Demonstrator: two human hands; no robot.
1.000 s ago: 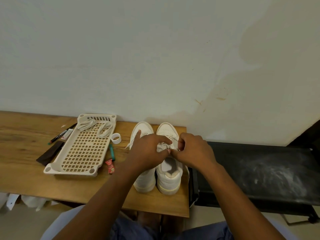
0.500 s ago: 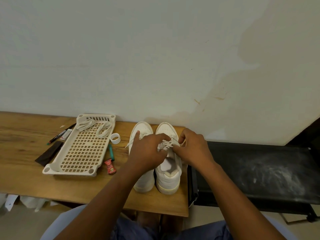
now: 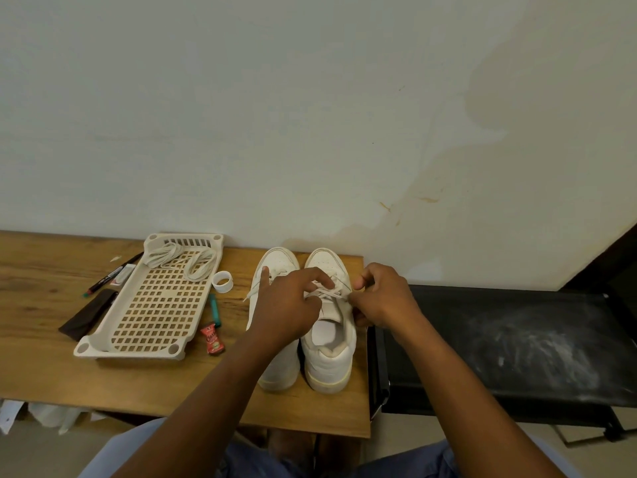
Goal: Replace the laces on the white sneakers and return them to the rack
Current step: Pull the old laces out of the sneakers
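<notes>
Centre frame, I see my left hand [image 3: 287,307] and right hand [image 3: 381,298] each pinching the thin white lace [image 3: 327,294] over the right-hand white leather sneaker [image 3: 329,353]. The other white sneaker [image 3: 275,369] touches it on the wooden table [image 3: 41,367]. The cream perforated plastic rack [image 3: 151,305] lies lower left.

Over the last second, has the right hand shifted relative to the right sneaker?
Yes. The right hand has drawn rightward, off the right sneaker toward the black bench, pinching the lace and pulling it taut.
</notes>
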